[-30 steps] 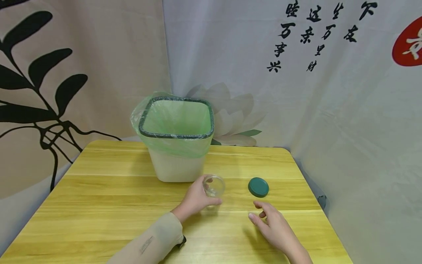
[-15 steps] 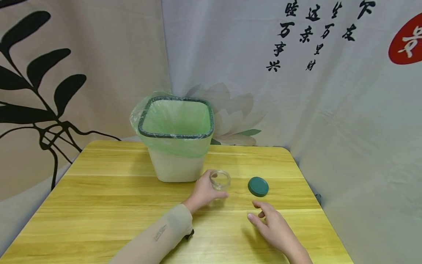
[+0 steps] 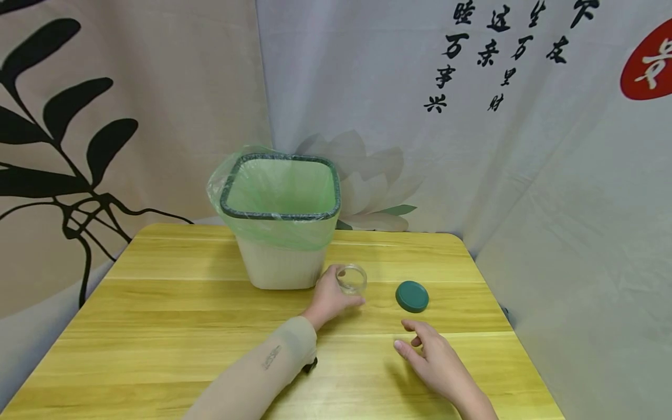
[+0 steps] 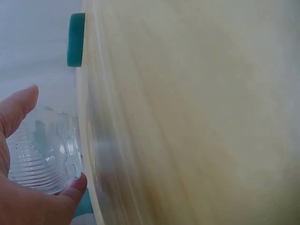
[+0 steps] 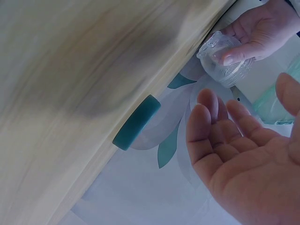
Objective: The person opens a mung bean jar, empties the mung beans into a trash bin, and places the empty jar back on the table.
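My left hand (image 3: 332,296) holds a small clear glass jar (image 3: 359,276) just right of the bin's base in the head view. In the left wrist view the ribbed jar (image 4: 42,159) lies between the thumb and a finger. From the right wrist view, the left thumb lies across the jar's side; whether the jar touches the table is hard to tell. A round green lid (image 3: 412,296) lies on the table right of the jar. Nearer to me, my right hand (image 3: 438,361) hovers with loosely bent fingers and holds nothing.
A pale bin (image 3: 283,262) with a dark rim and a green plastic liner stands at the table's back, left of the jar. Printed cloth (image 3: 367,87) hangs behind the wooden table (image 3: 157,326).
My left hand has carried the jar a little to the right and farther back. The right hand and the green lid stay nearly where they were.
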The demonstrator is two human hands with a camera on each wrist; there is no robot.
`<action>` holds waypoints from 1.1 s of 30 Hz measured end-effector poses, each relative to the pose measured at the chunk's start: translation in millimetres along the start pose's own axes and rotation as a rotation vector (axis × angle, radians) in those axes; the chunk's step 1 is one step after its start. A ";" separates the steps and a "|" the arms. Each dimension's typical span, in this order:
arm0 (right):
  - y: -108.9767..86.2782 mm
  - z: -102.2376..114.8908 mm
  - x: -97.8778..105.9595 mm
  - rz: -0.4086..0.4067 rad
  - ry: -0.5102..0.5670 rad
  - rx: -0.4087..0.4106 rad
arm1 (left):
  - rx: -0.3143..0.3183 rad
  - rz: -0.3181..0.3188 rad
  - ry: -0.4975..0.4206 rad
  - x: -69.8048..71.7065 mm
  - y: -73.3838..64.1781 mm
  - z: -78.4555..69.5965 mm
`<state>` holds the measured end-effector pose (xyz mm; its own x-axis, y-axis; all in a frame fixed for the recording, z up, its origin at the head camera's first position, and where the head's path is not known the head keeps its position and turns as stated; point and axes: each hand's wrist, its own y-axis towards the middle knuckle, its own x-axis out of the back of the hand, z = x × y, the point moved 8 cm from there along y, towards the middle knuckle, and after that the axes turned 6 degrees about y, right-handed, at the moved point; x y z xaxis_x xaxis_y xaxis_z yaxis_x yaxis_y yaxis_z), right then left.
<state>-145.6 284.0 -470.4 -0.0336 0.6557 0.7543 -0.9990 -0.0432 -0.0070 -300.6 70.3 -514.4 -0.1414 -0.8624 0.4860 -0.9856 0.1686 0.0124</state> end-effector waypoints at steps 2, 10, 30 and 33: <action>0.1 -0.2 -0.2 0.000 -0.001 0.000 | -0.006 -0.009 0.007 -1.0 2.4 0.0; -0.2 -0.7 -0.2 0.006 0.005 -0.006 | 0.018 -0.010 0.018 -4.0 3.6 1.3; 1.3 -1.7 -2.2 0.025 0.008 -0.025 | 0.024 -0.020 0.103 -0.5 3.5 -0.6; 1.4 -1.7 -2.4 0.025 0.007 -0.025 | 0.027 -0.016 0.106 -1.0 3.9 0.4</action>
<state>-147.0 283.6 -473.3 -0.0586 0.6600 0.7490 -0.9983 -0.0406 -0.0423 -304.4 71.7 -515.2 -0.1168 -0.8090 0.5761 -0.9900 0.1412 -0.0023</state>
